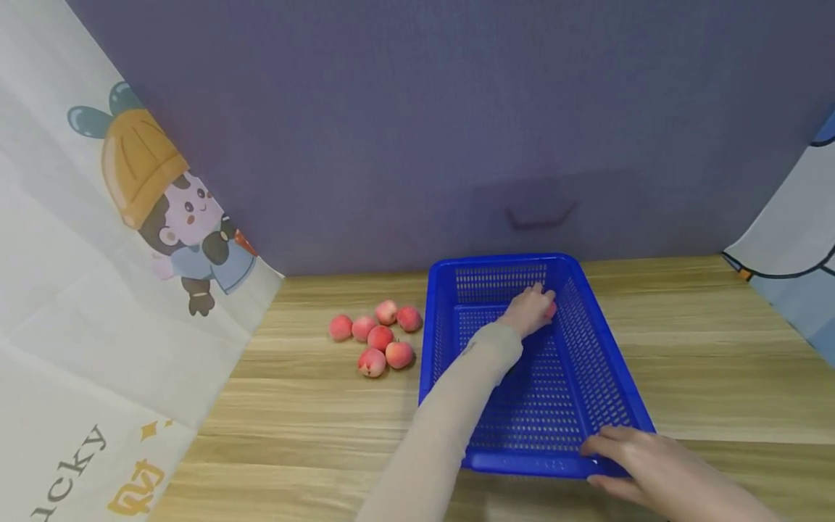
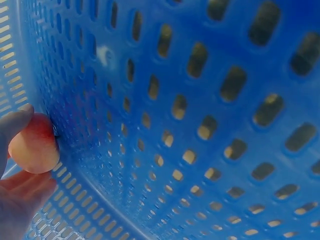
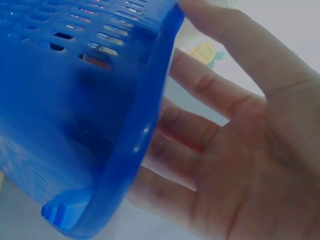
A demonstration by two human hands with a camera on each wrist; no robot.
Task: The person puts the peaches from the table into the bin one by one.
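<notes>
A blue plastic basket (image 1: 522,462) with slotted walls stands on the table. My left hand (image 1: 527,310) reaches inside it, near the far right corner, and holds a small red apple (image 1: 551,310). In the left wrist view the thumb and fingers pinch this red-and-yellow apple (image 2: 35,145) close to the slotted wall. At the near right corner, my right hand (image 1: 642,464) grips the basket's rim. The right wrist view shows the fingers curled over that rim (image 3: 145,130), the thumb on its other side.
Several red apples (image 1: 380,338) lie in a loose group on the wood-grain table (image 1: 280,435), left of the basket. A dark grey panel (image 1: 391,145) rises behind. A white cloth (image 1: 59,290) with cartoon prints hangs at the left, another printed cloth (image 1: 796,268) at the right.
</notes>
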